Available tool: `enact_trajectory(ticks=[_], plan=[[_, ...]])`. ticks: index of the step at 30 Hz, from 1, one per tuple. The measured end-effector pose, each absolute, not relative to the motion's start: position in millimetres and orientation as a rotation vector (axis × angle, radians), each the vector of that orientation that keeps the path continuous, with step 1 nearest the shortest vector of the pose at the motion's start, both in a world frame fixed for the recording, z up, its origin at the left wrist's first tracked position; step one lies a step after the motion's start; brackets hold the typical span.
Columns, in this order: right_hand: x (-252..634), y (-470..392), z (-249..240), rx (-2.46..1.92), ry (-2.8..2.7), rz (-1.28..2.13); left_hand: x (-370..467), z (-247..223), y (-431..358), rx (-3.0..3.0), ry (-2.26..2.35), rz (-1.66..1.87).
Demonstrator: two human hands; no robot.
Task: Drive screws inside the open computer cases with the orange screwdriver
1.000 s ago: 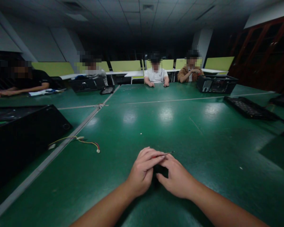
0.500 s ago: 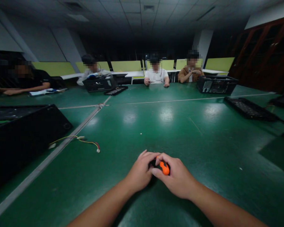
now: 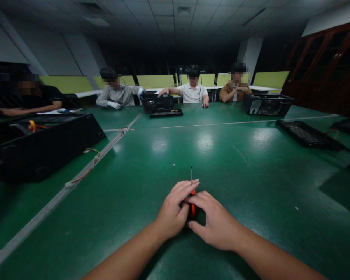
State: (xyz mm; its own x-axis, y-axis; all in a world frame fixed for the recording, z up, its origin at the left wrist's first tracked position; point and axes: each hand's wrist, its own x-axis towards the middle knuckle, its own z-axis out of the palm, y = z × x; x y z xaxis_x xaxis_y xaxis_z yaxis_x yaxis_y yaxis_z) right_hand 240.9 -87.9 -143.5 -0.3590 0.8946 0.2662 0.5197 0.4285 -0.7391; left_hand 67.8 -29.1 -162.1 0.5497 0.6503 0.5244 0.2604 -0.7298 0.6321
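Both my hands meet low in the middle of the green table [image 3: 227, 155]. Between them is a small screwdriver [image 3: 191, 194] with an orange and black handle. Its thin metal shaft points away from me and sticks out above my fingers. My left hand [image 3: 175, 210] curls around the handle from the left. My right hand [image 3: 216, 219] covers it from the right, fingers touching the left hand. Most of the handle is hidden by my fingers.
An open black computer case [image 3: 43, 144] lies at the left, with loose wires [image 3: 87, 163] trailing beside it. Another case [image 3: 266, 104] and a black panel [image 3: 307, 134] sit at the right. Several people sit along the far side with a case [image 3: 159, 103] between them.
The screwdriver has turned in my hands, so its shaft now points away from me. The black case at the left has shifted inward. A case at the far side moved right.
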Motion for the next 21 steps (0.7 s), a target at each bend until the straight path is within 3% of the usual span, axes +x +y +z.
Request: enact_trajectory(ticks=[7,21], plan=[[240.4,-89.0,-136.7,-1.165,-1.850,0.931,67.7,-164.3,-23.9,2.238,1.006,0.655],[245.9,-88.2,-142.3,-1.121,-1.897,0.916,67.5,-164.8,-22.1,2.276,0.972,0.623]])
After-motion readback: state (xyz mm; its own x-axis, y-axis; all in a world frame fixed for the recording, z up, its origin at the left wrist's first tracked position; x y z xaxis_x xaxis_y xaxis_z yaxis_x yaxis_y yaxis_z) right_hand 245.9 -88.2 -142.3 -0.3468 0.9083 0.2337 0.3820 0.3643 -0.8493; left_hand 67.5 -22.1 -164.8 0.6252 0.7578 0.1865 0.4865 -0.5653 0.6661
